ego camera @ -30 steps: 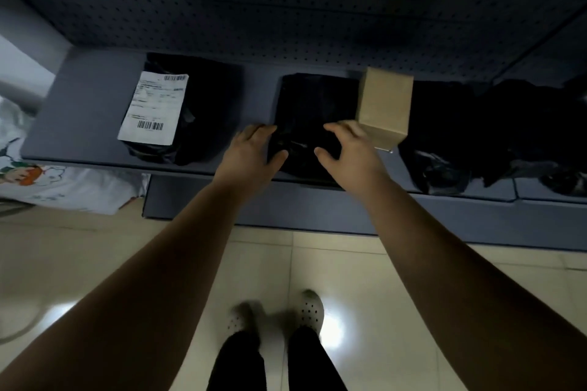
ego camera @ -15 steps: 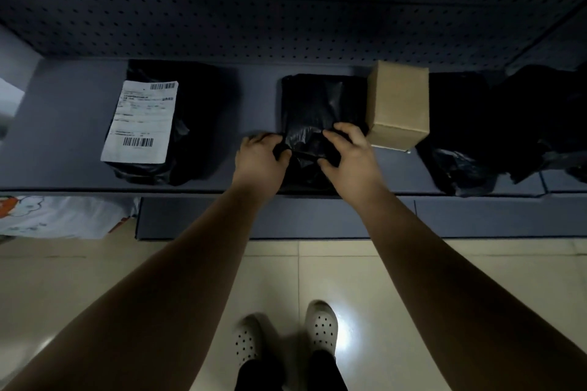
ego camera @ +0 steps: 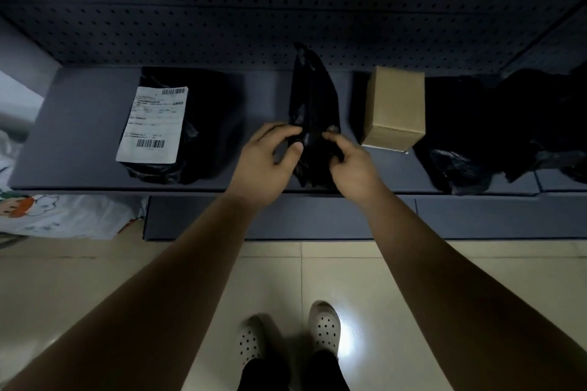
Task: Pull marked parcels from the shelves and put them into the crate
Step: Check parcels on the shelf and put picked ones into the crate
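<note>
A black plastic parcel (ego camera: 313,98) stands tipped up on its edge at the middle of the grey shelf (ego camera: 76,136). My left hand (ego camera: 266,162) grips its near left side with thumb and fingers. My right hand (ego camera: 351,159) pinches its near right side. No label shows on the side of this parcel that faces me. To the left lies another black parcel (ego camera: 197,124) flat on the shelf, with a white barcode label (ego camera: 154,124) on top. No crate is in view.
A small cardboard box (ego camera: 395,109) stands just right of the held parcel. More black bags (ego camera: 470,136) crowd the shelf's right end. A white printed bag (ego camera: 63,216) lies on the floor at the left. My feet in white clogs (ego camera: 324,330) stand on beige tiles.
Both hands have closed on the middle black parcel and tipped it from lying flat to standing on its edge. The view has shifted slightly to the left.
</note>
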The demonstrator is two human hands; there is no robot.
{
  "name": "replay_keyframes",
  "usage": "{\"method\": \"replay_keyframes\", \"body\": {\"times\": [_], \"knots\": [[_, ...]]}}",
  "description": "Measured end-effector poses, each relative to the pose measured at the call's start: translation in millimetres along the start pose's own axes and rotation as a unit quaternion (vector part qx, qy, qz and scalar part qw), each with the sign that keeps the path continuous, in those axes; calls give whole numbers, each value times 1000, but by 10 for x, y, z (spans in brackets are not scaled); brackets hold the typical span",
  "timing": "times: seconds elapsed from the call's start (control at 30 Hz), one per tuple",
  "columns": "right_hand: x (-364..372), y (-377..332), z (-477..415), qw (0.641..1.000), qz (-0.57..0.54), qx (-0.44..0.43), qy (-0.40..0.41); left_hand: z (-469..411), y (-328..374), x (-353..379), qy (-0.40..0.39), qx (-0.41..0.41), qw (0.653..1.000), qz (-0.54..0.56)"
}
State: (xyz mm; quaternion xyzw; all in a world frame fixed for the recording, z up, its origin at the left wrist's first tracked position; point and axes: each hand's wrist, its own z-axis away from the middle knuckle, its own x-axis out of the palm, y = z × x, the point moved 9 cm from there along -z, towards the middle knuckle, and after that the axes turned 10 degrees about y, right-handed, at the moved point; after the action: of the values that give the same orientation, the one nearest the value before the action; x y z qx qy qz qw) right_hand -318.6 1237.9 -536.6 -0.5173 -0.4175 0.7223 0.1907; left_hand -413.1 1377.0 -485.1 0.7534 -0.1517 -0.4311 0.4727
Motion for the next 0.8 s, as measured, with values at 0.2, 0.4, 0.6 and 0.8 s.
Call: {"method": "replay_keyframes", "body": {"times": [0.2,0.4,0.6,0.8], "knots": [[-485,-165,-28,987,-101,76,102,-1,-124,232,-22,-113,991,65],[-327,-251,-76,997,-18,68,21,53,-234,392,-36,-194,967,164],[-227,-254,-139,996,-24,81,9,-34,-217,280,-9,-200,953,226],[-142,-206,-89,963,-216,158,-15,-166,-124,189,-35,-151,975,159]]}}
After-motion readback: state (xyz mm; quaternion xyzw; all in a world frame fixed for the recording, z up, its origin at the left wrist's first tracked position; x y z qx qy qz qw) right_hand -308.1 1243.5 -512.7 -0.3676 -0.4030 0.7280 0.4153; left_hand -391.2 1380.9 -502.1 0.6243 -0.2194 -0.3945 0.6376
